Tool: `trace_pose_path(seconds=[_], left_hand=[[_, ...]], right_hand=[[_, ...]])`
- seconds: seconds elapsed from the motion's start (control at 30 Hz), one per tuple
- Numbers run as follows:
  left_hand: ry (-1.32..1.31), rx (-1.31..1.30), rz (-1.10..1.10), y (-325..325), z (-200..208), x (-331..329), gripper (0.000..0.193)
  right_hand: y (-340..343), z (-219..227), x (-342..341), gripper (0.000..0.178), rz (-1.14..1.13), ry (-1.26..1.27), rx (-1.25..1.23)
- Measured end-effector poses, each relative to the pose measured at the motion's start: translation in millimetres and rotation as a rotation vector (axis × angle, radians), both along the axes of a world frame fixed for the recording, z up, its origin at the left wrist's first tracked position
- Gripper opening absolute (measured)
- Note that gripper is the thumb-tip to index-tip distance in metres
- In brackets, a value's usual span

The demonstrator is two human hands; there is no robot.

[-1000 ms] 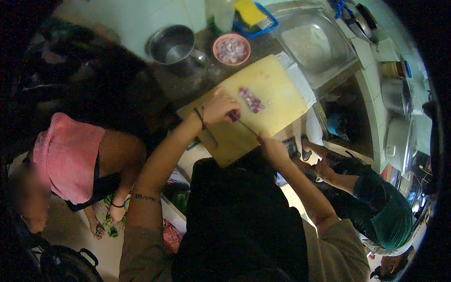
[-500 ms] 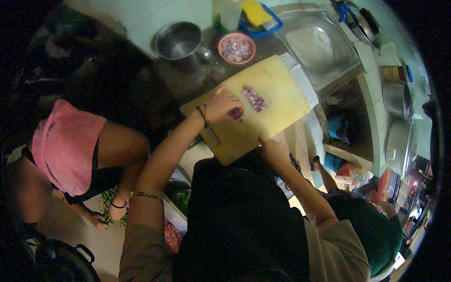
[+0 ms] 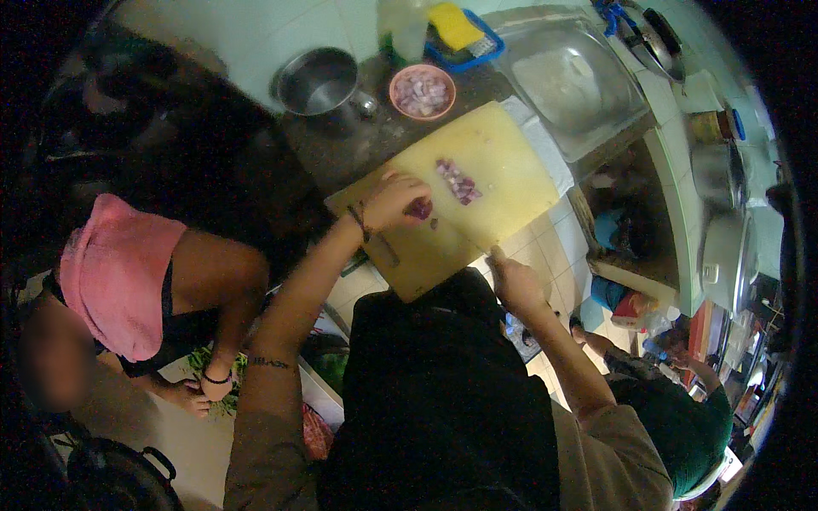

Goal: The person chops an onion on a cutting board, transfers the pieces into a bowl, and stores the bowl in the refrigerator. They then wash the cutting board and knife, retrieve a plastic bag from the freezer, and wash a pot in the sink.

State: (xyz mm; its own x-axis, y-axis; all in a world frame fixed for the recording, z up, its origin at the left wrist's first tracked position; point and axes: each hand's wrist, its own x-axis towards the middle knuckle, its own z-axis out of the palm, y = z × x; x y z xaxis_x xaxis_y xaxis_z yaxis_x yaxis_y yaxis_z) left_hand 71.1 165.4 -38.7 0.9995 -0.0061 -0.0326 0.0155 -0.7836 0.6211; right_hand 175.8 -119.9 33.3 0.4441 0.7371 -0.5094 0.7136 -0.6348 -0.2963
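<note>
A yellow cutting board (image 3: pixel 503 153) lies tilted across the counter edge in front of me. My left hand (image 3: pixel 394 203) rests on its left half, fingers curled over a piece of red onion (image 3: pixel 419 208). A small onion bit (image 3: pixel 434 224) lies loose just beside it. My right hand (image 3: pixel 516 281) is closed on the handle of a knife, at the board's near edge; the thin blade (image 3: pixel 471 235) reaches over the board toward the onion and is hard to make out. Diced red onion (image 3: pixel 458 182) forms a short row at the board's middle.
Behind the board stand a bowl of chopped onion (image 3: pixel 423 92), a metal pot (image 3: pixel 319 82) and a blue tray with a yellow sponge (image 3: pixel 455 25). A steel sink (image 3: pixel 571 85) is at right. One person in pink (image 3: pixel 119 272) handles greens at left; another in green (image 3: pixel 682 434) is at right.
My right hand has drawn the knife slightly right and back, away from the onion. My left hand stays on the onion, and a small bit now lies apart from it.
</note>
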Motion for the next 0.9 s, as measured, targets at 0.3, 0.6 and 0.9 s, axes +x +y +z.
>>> trace_pose_path(seconds=[0.3, 0.6, 0.9], left_hand=[[-0.162, -0.205, 0.694, -50.7, -0.9, -28.7, 0.045], [-0.192, -0.229, 0.755, -74.4, 1.3, -16.5, 0.032], [-0.282, -0.333, 0.809, -78.7, -12.2, -4.2, 0.025]], right_hand=[[-19.5, -12.6, -1.0, 0.019, -0.150, 0.211, 0.015], [19.7, -22.8, -8.8, 0.021, -0.212, 0.255, 0.065], [31.6, -17.6, 4.7, 0.020, -0.142, 0.212, 0.014]])
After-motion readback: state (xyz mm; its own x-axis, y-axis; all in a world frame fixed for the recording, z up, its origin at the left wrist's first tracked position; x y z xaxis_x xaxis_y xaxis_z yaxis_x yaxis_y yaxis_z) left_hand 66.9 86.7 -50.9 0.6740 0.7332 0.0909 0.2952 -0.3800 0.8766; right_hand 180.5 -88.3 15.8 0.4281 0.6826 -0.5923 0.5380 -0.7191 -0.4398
